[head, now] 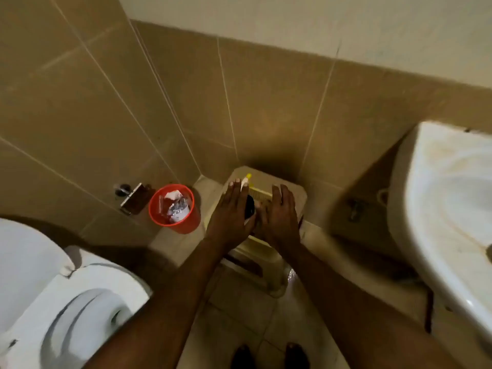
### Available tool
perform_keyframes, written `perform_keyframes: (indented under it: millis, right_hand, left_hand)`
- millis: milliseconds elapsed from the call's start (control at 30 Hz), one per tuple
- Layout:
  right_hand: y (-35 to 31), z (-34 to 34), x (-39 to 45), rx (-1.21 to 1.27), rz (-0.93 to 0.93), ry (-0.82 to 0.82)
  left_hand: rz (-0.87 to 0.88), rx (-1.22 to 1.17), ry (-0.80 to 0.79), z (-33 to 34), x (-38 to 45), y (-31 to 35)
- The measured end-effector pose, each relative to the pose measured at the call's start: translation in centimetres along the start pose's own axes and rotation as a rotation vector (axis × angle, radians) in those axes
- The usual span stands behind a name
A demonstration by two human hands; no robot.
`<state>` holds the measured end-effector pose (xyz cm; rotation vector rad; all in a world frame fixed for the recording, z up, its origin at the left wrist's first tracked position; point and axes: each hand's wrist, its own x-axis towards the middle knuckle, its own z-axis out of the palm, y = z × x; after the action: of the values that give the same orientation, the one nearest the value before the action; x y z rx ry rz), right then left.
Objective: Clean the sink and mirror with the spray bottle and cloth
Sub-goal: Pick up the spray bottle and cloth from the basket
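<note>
Spray bottle (246,193) lies on the stool (292,189) between both flat, open-fingered hands, left (231,209) and right (282,211), neither gripping.

Bare forearms, no sleeves; dark shoes (269,356) at btm of view.

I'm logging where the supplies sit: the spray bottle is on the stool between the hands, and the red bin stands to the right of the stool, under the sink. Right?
Not quite. The head view shows the red bin left of the stool, beside the toilet, not under the sink. The spray bottle is on the stool between both hands.
</note>
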<state>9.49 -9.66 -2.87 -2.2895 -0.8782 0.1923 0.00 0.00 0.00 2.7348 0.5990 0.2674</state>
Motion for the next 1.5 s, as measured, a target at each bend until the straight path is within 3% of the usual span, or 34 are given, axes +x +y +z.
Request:
perform_keyframes:
  millis: [200, 267, 400, 567, 700, 900, 1067, 1167, 1267, 1500]
  right_hand:
    - [1.4, 5.0, 0.7, 0.005, 0.086, -0.045]
    - [1.9, 5.9, 1.1, -0.014, 0.115, -0.048]
    - [2.7, 8.0, 2.2, -0.09, 0.384, -0.071]
    - [3.6, 10.1, 3.5, -0.016, 0.658, -0.168]
    - [3.5, 11.4, 4.0, -0.054, 0.75, -0.219]
    - [4.4, 12.7, 4.5, -0.191, 0.645, -0.132]
    - [5.5, 13.6, 4.0, -0.292, 0.483, -0.083]
    - [6.3, 13.9, 4.4, -0.206, 0.44, -0.084]
    - [6.3, 12.3, 4.7, -0.001, 0.381, 0.014]
    - [1.6, -0.7, 4.9, 0.251, 0.216, 0.2]
  left_hand:
    - [-0.098, -0.154, -0.079, 6.9, -0.1, -4.6]
    - [-0.168, -0.251, -0.028, 7.5, 0.5, -4.9]
    - [-0.33, -0.454, 0.029, 8.8, 2.7, -6.2]
    - [-0.272, -0.535, 0.122, 10.0, 5.1, -8.6]
    - [-0.186, -0.583, -0.046, 10.1, 7.3, -10.0]
    - [0.038, -0.491, -0.178, 10.0, 8.6, -9.9]
    - [0.1, -0.515, 0.007, 12.1, 9.0, -9.3]
    - [-0.004, -0.623, 0.114, 12.3, 8.3, -8.5]
    - [-0.047, -0.699, 0.172, 10.3, 8.1, -7.4]
    - [-0.005, -0.735, 0.204, 0.1, 8.9, -1.2]
